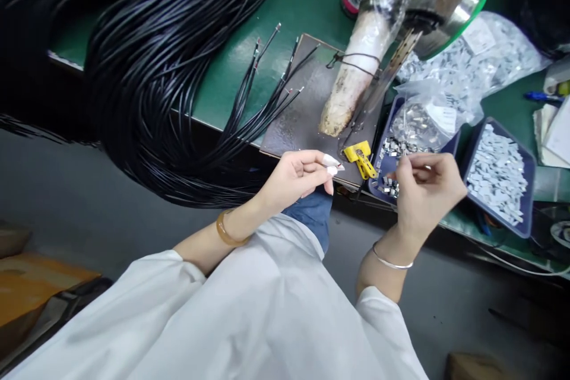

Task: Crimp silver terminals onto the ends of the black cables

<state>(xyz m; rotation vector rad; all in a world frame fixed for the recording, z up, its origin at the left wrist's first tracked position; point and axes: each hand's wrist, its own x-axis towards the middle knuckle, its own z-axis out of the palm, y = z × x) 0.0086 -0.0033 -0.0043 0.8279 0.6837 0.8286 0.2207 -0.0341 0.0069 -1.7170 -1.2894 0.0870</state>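
Note:
My left hand [307, 173] is pinched shut at the bench edge, with white coverings on the thumb and forefinger. Between those fingertips is a small white piece [341, 167] with a dark red mark. My right hand [425, 187] is closed in a pinch beside the front of a dark blue tray [377, 193] of small shiny metal parts [394, 147]. What the right fingers hold, if anything, is too small to make out. A yellow wire stripper [361, 158] lies between my hands on a brown board [294, 122].
Black cables [146, 83] form a large bundle at left, their stripped ends over the green bench [243, 65]. A plastic-wrapped post [351, 86] slants above the board. At right stand a tray of white pieces [499, 175], a bulging clear bag [503, 59] and a green-rimmed reel [478, 6].

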